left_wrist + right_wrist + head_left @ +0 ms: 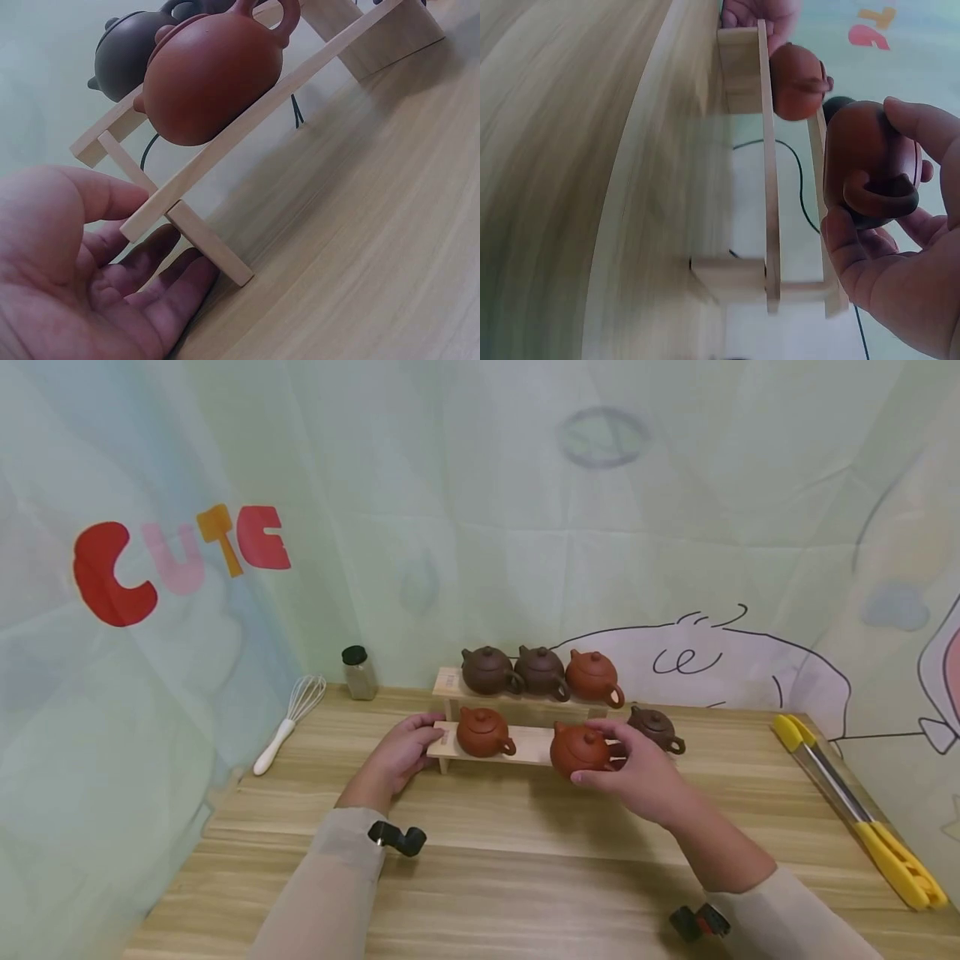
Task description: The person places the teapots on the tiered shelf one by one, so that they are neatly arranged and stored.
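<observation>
My right hand grips a reddish-brown teapot by its body, thumb in front and fingers behind. In the right wrist view this teapot is off the plank, its handle toward the palm. The left hand holds the left end of a two-tier wooden stand; the left wrist view shows the thumb at the plank's end and the other fingers beneath, near the leg. Another reddish teapot sits on the lower tier's left. Along the upper tier stand two dark brown teapots and a reddish teapot.
A dark brown teapot stands right of the stand, partly behind my right hand. At left lie a white-handled whisk and a black-capped jar. Yellow-and-metal tongs lie along the table's right side. A printed curtain hangs behind.
</observation>
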The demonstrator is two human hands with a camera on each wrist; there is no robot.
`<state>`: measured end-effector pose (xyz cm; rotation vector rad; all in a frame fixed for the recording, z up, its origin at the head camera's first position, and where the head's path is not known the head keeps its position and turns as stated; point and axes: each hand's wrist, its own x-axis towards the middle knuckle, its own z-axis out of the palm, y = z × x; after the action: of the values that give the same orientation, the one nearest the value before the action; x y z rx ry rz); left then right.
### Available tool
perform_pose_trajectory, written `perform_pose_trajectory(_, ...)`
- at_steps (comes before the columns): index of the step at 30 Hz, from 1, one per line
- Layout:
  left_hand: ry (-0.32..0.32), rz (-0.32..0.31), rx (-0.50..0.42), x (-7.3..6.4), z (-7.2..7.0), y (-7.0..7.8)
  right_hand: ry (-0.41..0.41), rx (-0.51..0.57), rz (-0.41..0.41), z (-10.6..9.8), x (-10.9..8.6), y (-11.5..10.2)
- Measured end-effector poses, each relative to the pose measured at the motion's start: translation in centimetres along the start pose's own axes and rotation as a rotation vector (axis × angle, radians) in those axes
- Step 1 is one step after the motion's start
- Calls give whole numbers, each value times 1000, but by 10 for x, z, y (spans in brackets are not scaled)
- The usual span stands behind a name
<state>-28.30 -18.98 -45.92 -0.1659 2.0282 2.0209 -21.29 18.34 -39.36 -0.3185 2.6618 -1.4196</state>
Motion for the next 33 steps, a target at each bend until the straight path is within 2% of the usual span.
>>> perform_pose_trajectory(14, -12, 16, -8, -2, 0, -1, 19, -18, -10, 37, 41, -11)
perform_pose_trajectory(22, 0, 6, -4, -1, 1, 0, 44, -104, -5, 47, 51, -16)
perform_pose_trajectory(33, -10, 16, -7, -2, 0, -1, 38, -63, -1, 55, 56, -17)
